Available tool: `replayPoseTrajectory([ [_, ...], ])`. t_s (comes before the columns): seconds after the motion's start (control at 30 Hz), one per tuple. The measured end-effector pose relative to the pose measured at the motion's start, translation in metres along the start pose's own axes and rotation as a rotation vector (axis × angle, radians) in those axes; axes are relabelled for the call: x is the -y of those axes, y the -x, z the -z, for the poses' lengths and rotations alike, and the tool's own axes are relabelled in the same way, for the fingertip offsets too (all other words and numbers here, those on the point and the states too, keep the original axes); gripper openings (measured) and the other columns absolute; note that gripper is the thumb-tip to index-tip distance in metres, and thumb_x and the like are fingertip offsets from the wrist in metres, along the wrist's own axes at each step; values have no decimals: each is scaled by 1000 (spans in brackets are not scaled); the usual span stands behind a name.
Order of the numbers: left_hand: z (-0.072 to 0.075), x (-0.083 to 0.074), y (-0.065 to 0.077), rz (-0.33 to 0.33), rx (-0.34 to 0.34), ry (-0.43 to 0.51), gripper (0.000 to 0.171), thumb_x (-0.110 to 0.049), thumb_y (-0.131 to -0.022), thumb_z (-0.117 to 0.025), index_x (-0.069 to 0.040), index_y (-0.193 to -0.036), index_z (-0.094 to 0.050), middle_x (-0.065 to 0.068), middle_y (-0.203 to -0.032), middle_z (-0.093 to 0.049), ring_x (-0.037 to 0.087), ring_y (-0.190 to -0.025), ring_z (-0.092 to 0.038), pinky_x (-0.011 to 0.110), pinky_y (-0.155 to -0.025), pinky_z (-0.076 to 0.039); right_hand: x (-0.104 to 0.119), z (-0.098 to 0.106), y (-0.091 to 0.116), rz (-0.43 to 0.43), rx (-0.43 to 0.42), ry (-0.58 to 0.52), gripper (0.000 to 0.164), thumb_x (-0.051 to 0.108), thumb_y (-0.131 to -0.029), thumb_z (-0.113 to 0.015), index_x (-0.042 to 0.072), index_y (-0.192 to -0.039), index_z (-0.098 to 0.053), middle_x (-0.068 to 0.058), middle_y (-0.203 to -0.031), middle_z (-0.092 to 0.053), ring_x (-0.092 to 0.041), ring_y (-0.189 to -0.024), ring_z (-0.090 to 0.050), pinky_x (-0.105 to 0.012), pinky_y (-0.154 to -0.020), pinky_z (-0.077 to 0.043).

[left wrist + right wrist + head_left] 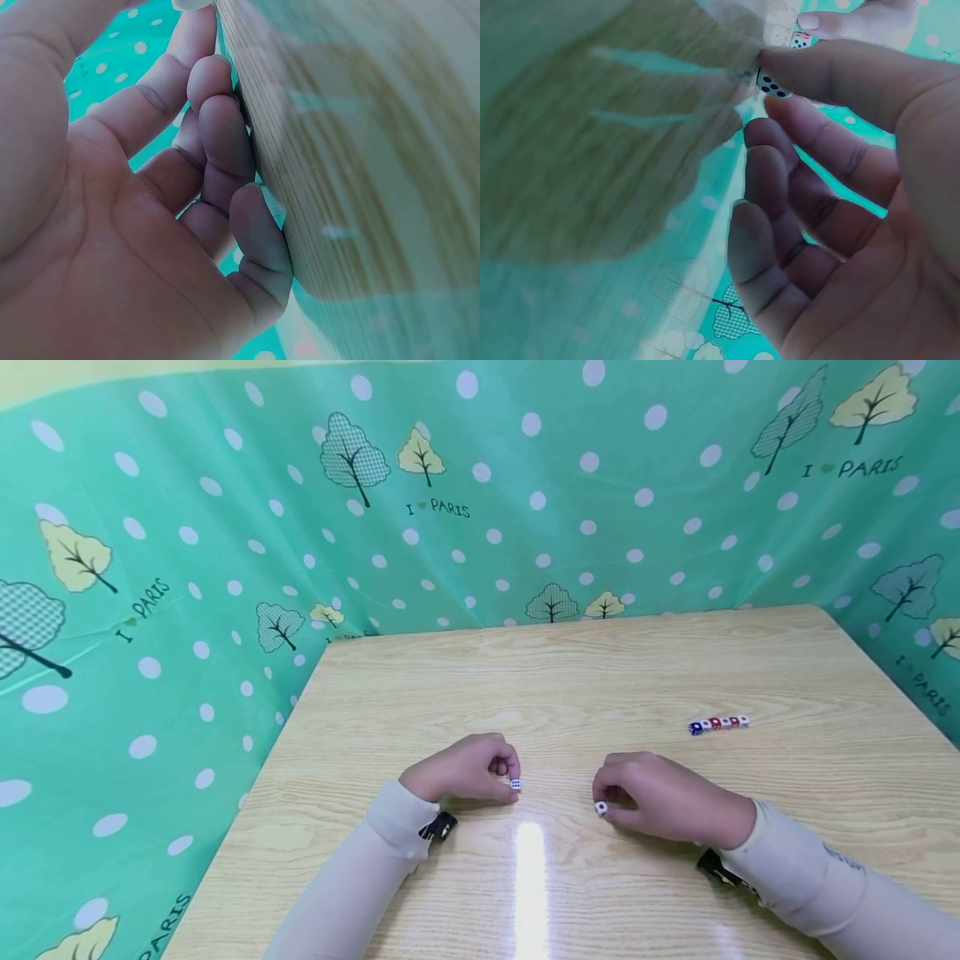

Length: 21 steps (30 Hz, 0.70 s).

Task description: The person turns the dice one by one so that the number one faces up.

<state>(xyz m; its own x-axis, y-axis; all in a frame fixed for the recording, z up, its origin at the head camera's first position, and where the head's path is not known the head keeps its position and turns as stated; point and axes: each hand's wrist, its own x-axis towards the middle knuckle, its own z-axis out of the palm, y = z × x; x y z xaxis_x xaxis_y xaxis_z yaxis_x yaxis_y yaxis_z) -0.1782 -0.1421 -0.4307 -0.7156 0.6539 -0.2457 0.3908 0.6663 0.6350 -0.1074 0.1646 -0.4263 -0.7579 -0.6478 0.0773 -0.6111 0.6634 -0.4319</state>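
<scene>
My left hand [476, 768] pinches a white die [515, 785] between thumb and index finger, low over the wooden table; blue pips show on its face. Across from it, my right hand [660, 793] pinches another white die [601, 808] with a single dark pip facing up. In the right wrist view this die [772, 84] sits between thumb and index fingertip, its dark pips visible. The left wrist view shows the left palm [112, 210] with curled fingers beside the tabletop, and only a sliver of the die [191, 4] at the top edge.
Beyond the right hand, a row of several blue, white and red dice [718, 724] lies on the wooden table [525, 677]. A green dotted cloth [450, 552] with tree prints hangs behind the table and along its sides. Black bands [438, 827] circle both wrists.
</scene>
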Motion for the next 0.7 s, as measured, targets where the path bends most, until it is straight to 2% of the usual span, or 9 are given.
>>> replayPoseTrajectory([
  [0.47,1,-1,1,5,4,6,16,-23,-83,-85,-23,-85,-69,1,-95,-58,13,-84,-51,26,-75,-45,3,1,0,35,-12,57,16,15,-87,-80,28,-88,-71,17,-83,-58,-2,-73,-53,-21,-67,-47],
  [0.7,0,-1,2,7,4,5,16,-23,-84,-85,-22,-86,-69,2,-95,-58,12,-83,-51,25,-73,-44,2,5,1,12,-4,62,15,16,-87,-80,29,-89,-73,19,-86,-60,-1,-75,-55,-22,-69,-51],
])
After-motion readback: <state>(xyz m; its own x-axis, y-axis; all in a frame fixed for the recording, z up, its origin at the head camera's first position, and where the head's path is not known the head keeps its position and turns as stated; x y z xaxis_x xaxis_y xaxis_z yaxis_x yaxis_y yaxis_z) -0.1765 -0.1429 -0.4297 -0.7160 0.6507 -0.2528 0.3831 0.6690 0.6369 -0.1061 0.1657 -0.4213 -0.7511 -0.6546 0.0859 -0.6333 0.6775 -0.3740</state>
